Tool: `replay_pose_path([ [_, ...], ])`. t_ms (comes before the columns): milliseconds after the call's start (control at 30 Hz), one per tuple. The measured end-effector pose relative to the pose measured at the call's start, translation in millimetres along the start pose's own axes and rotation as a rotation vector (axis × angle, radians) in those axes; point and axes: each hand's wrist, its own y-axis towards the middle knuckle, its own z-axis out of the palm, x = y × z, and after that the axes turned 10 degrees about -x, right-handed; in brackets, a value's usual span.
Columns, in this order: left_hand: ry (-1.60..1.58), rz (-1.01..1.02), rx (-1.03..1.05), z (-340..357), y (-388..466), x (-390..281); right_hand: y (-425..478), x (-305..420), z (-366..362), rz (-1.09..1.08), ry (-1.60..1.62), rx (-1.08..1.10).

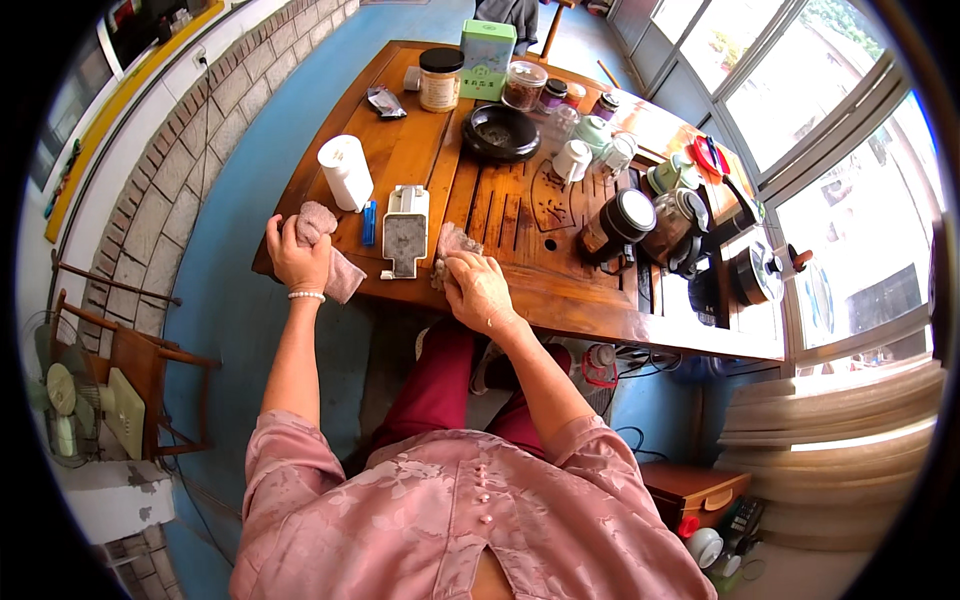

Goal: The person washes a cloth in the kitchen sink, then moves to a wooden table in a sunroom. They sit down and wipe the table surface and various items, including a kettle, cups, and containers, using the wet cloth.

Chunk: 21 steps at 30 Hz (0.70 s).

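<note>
My left hand (302,255) is closed around a folded pink cloth (345,276) at the near left corner of the wooden tea table (525,296). Under the fingers of my right hand (477,289) lies a crumpled, stained cloth (456,241), pressed on the table near its front edge. Between the hands rests a white holder with a grey mesh-like face (405,236), and left of it a blue lighter (369,223). A white cylindrical container (346,172) stands just beyond my left hand.
A black bowl (500,133), jars, a green box (487,60), cups and a white mug (572,160) stand farther back. At the right are a black lidded flask (617,227), a glass pot (675,225) and a kettle (757,271). A fan (64,390) stands at left.
</note>
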Motion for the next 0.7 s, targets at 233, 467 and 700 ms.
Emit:
replay_pose_path([
  [233, 0.033, -0.059, 0.046, -1.3, 2.0, -5.9, -47.0, -38.9, -60.8, -0.017, -0.144, -0.118],
  [467, 0.084, -0.090, 0.039, -2.2, 1.7, -6.4, -48.5, -32.1, -43.5, 0.106, -0.273, -0.132],
  [700, 0.062, -0.078, 0.040, 0.8, 1.8, -5.5, -2.9, 26.8, 7.3, -0.013, -0.046, -0.043],
])
